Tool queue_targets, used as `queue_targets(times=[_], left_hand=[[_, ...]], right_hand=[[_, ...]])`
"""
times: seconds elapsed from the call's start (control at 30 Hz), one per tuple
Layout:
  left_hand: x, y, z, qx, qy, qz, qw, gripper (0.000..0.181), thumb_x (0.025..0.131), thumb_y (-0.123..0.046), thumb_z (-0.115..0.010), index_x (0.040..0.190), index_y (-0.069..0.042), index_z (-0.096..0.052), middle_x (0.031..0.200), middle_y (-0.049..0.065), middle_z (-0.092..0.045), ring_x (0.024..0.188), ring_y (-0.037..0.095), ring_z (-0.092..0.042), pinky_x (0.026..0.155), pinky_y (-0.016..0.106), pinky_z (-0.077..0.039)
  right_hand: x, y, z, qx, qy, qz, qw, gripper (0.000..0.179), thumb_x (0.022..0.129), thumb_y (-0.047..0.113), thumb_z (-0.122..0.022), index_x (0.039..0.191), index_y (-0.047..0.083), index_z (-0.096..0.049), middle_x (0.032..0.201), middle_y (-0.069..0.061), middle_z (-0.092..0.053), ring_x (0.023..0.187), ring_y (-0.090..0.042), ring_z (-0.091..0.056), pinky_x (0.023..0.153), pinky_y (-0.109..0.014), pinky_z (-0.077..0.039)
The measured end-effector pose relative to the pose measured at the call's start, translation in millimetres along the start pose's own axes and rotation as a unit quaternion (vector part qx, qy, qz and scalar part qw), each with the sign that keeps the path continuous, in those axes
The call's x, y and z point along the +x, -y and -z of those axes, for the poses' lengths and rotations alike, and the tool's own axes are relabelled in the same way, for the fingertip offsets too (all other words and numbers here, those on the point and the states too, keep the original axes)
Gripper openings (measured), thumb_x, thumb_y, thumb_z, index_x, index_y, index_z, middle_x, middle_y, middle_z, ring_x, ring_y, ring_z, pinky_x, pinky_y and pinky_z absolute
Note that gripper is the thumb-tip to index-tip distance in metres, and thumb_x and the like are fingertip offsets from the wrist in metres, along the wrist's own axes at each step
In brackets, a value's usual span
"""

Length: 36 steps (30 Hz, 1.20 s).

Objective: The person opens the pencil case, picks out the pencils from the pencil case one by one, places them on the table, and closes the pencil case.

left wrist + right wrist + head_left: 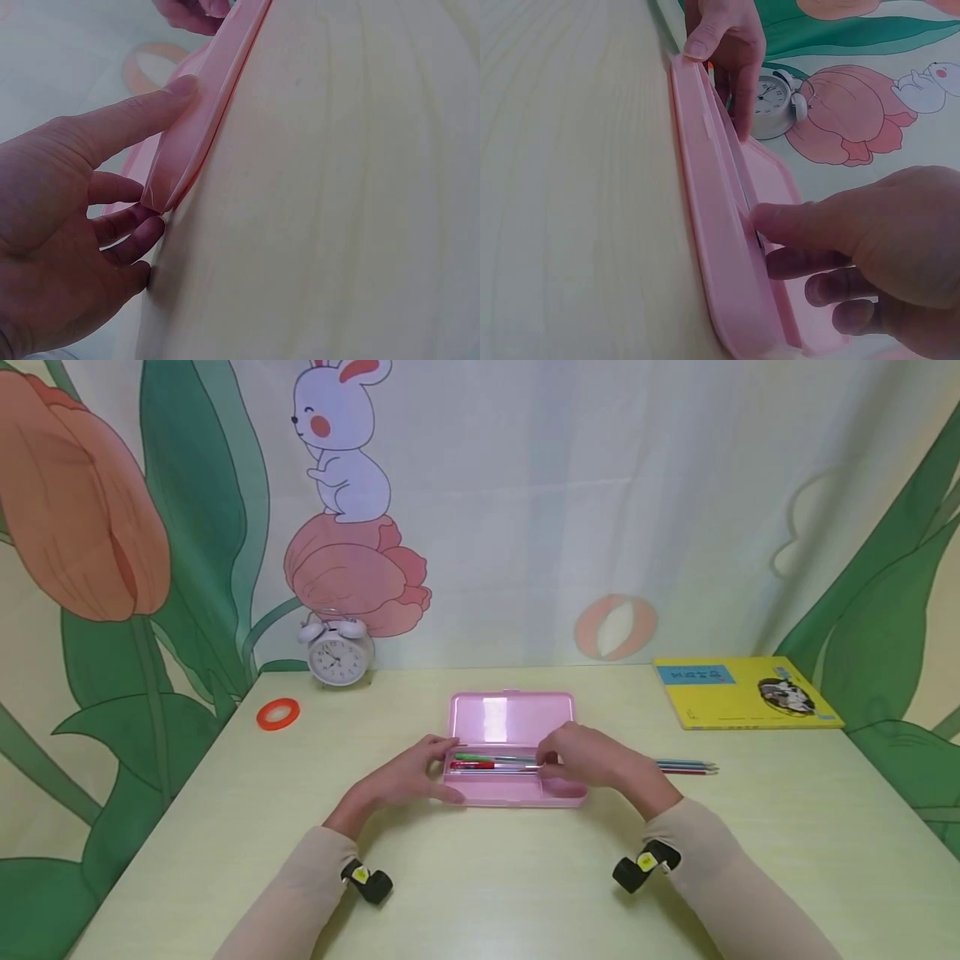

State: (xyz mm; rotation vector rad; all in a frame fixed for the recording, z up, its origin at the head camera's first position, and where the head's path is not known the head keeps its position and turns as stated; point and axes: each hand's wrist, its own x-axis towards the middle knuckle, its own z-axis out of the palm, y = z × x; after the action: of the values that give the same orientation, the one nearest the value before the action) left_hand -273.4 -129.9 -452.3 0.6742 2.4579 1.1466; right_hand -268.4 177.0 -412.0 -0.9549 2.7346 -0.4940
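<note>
A pink pencil case (495, 791) lies on the table with its lid (465, 714) raised at the back. Inside it are a green pen (471, 757) and a red-ended pen (472, 766). My left hand (408, 772) grips the case's left end; in the left wrist view its thumb (142, 112) presses the front wall, the other fingers at the end. At the case's right part, my right hand (588, 756) pinches a pen between thumb and forefinger. The right wrist view shows this hand (885, 255) over the inside; most of the pen is hidden.
Several colored pencils (690, 767) lie right of the case, partly behind the right wrist. A yellow book (727, 706) lies at the back right. At the back left stand a white alarm clock (337, 658) and, nearer, an orange tape roll (262, 717).
</note>
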Motion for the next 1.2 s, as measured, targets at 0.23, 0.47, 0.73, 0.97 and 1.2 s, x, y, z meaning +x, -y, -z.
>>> queue_targets(times=[0.23,0.47,0.73,0.97,1.2], left_hand=[[1.4,0.0,0.8,0.006,-0.001,-0.002,1.0,0.101,0.076,-0.035,-0.088,0.157,-0.01,-0.033,0.145,0.01,-0.041,0.138,0.03,-0.034,0.117,0.055,-0.022],[2.0,1.4,1.1,0.003,0.0,-0.004,1.0,0.101,0.077,-0.035,-0.088,0.157,-0.01,-0.032,0.145,0.01,-0.041,0.138,0.03,-0.034,0.117,0.056,-0.021],[1.8,0.3,0.4,-0.001,-0.002,0.0,1.0,0.099,0.077,-0.035,-0.088,0.156,-0.01,-0.034,0.143,0.01,-0.042,0.138,0.03,-0.034,0.118,0.055,-0.021],[1.5,-0.1,-0.1,-0.005,-0.002,0.005,1.0,0.099,0.077,-0.033,-0.088,0.157,-0.01,-0.033,0.145,0.01,-0.041,0.138,0.03,-0.034,0.118,0.055,-0.02],[1.6,-0.3,0.0,-0.007,0.0,0.007,1.0,0.099,0.077,-0.032,-0.088,0.157,-0.01,-0.033,0.146,0.01,-0.04,0.139,0.03,-0.034,0.118,0.055,-0.02]], right_hand=[[2.8,2,-6,-0.025,-0.023,0.036,0.9988,0.007,0.093,0.015,-0.073,0.09,0.011,-0.078,0.076,0.008,-0.066,0.066,-0.008,-0.055,0.069,-0.025,-0.052],[5.2,3,-12,-0.058,-0.044,0.052,0.996,0.007,0.092,0.013,-0.072,0.093,0.009,-0.078,0.082,0.005,-0.066,0.072,-0.01,-0.056,0.073,-0.028,-0.053],[3.6,11,-14,-0.076,-0.057,0.063,0.9935,0.009,0.091,0.007,-0.072,0.098,0.01,-0.077,0.084,0.002,-0.061,0.075,-0.014,-0.052,0.071,-0.027,-0.05],[6.9,21,-20,-0.091,-0.061,0.084,0.9904,0.017,0.094,0.002,-0.066,0.106,0.008,-0.076,0.094,-0.003,-0.062,0.084,-0.018,-0.056,0.079,-0.031,-0.053],[9.0,25,-28,-0.114,-0.059,0.071,0.9892,0.015,0.094,0.008,-0.069,0.108,0.009,-0.076,0.096,-0.004,-0.061,0.086,-0.019,-0.056,0.079,-0.031,-0.053]])
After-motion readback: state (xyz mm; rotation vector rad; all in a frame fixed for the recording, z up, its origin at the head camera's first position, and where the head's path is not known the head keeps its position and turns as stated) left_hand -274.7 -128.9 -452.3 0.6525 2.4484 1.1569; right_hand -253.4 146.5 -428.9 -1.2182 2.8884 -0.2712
